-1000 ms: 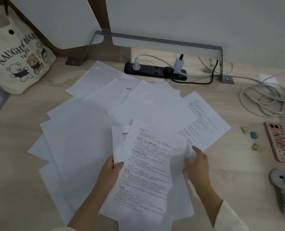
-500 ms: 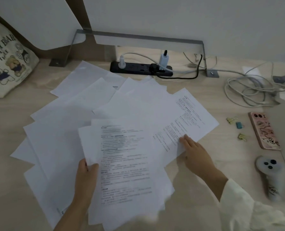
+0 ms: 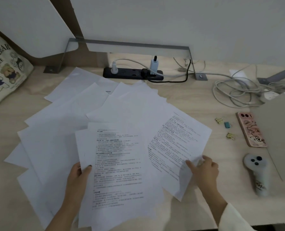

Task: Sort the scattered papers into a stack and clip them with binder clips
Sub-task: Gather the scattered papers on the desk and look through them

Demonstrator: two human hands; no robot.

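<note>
White sheets (image 3: 68, 147) lay fanned across your desk (image 3: 196, 104). Your left hand (image 3: 78, 177) pinched a small stack of printed pages (image 3: 118, 167) by its left edge, near you. Your right hand (image 3: 203, 170) gripped the near corner of another printed page (image 3: 176, 140), just right. Binder clips (image 3: 227, 125) sat loose further right, beside the phone (image 3: 251, 129).

Both hands (image 3: 78, 177) on printed sheets (image 3: 118, 164) above scattered papers (image 3: 55, 139)

**One head-worn view, looking down on the desk**

A single wide-angle camera sits above the near edge of the pale wooden desk (image 3: 196, 100), facing forward and down toward the white back wall (image 3: 171, 22). It is close enough that both forearms enter from the bottom edge. No second view shares the scene.
</note>
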